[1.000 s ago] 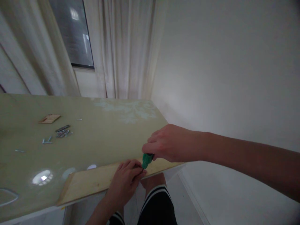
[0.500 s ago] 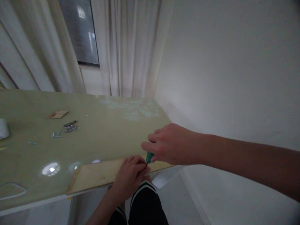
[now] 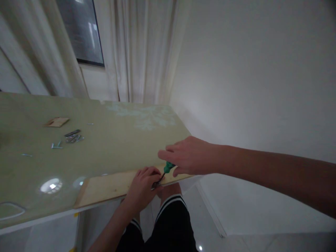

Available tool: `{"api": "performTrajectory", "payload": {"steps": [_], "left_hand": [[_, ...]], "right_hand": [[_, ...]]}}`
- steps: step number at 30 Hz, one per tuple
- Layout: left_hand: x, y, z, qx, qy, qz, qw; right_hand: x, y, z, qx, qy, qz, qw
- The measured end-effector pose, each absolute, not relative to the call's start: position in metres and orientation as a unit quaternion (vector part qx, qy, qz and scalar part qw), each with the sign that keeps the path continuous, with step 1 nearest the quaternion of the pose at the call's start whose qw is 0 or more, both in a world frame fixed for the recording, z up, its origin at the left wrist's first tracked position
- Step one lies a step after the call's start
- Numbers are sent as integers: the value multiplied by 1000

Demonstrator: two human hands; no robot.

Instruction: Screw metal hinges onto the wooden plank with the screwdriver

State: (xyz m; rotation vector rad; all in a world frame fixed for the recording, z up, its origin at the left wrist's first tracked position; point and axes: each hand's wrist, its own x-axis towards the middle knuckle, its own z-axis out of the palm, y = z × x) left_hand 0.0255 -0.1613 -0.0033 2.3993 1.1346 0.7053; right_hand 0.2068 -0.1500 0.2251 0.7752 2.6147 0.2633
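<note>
A light wooden board (image 3: 105, 189) lies along the near edge of the greenish table (image 3: 110, 147). My right hand (image 3: 190, 156) is closed round a green-handled screwdriver (image 3: 168, 168), whose shaft slants down to the board's near edge. My left hand (image 3: 143, 185) rests on the board with its fingers pinched at the screwdriver's tip, holding a small metal part (image 3: 156, 183) I cannot make out clearly.
Several loose screws and small metal plates (image 3: 69, 139) lie at the table's far left beside a small wooden piece (image 3: 56, 122). Curtains (image 3: 136, 52) and a dark window (image 3: 81, 33) stand behind. A white wall is to the right; my legs are under the table.
My right hand has shifted slightly right and lower, tilting the screwdriver so more of its shaft shows. My left hand stays at the tip. The view has shifted a little.
</note>
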Motion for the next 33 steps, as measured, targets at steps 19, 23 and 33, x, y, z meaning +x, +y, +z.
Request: {"api": "performTrajectory", "payload": {"steps": [19, 23, 33], "left_hand": [[21, -160, 0, 850, 425, 246, 192], [22, -159, -1, 851, 421, 240, 203], [21, -158, -7, 850, 428, 255, 171]], "right_hand": [[203, -140, 220, 145, 963, 129, 189], [201, -140, 214, 339, 915, 109, 190], [208, -136, 218, 76, 971, 136, 181]]}}
